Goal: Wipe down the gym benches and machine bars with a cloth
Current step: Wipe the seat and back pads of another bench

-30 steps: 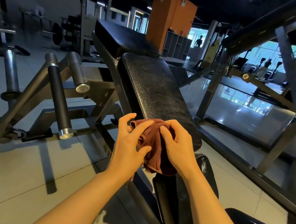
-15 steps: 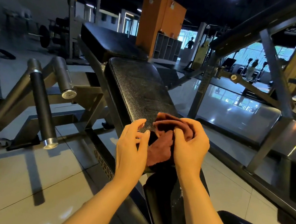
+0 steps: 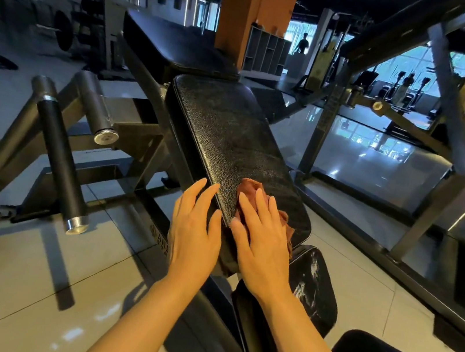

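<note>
- A dim gym with a pale tiled floor, an orange pillar at the back, grey cubby shelves beside it, and bright windows on the far right.
- Pale lettering sits on the machine frame just below the left hand, too blurred and partly hidden to read.
- The black padded surface slopes up and away; its leather is pebbled and dull with faint smears.
- A lower black pad beneath it shows whitish scuffs.
- The cloth is reddish-brown, crumpled, and lies on the near end of the sloped surface, mostly under the right hand.
- The right hand lies flat on the cloth, fingers straight and slightly spread, pressing rather than gripping.
- The left hand is flat too, fingers extended against the left edge of the pad, holding nothing.
- Black-sleeved machine bars with metal end caps stand to the left, well apart from both hands.
</note>
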Demonstrator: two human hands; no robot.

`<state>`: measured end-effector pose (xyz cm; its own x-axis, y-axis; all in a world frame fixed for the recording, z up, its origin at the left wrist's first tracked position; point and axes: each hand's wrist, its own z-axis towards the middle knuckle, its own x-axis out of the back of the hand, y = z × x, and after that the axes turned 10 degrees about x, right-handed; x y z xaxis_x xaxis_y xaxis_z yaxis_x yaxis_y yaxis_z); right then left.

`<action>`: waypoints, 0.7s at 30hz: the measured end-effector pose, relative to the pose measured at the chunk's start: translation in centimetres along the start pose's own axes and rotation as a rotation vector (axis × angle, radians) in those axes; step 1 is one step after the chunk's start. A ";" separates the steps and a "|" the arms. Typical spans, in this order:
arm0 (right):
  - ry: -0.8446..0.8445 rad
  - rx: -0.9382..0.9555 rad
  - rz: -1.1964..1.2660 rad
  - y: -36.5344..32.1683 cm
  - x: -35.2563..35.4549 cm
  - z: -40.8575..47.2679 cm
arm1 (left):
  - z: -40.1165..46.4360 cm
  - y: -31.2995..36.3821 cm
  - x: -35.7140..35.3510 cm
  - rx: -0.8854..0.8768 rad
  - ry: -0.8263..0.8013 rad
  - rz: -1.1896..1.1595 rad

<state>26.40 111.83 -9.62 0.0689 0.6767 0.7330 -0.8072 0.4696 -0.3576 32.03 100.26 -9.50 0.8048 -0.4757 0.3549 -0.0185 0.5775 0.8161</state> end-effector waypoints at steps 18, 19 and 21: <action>-0.192 0.318 -0.040 -1.0 0.3 8.3 | 3.8 -1.2 0.3 -0.076 0.034 -0.083; -0.209 0.345 -0.084 -0.5 0.8 7.3 | 3.6 -1.2 0.3 -0.074 0.024 -0.091; -0.198 0.393 -0.273 0.9 1.6 5.7 | 3.4 -1.3 0.4 -0.080 0.019 -0.088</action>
<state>22.48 110.07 -5.47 0.2264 0.4212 0.8783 -0.9371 0.3402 0.0785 30.31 97.07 -8.86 0.8127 -0.5141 0.2743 0.0989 0.5856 0.8045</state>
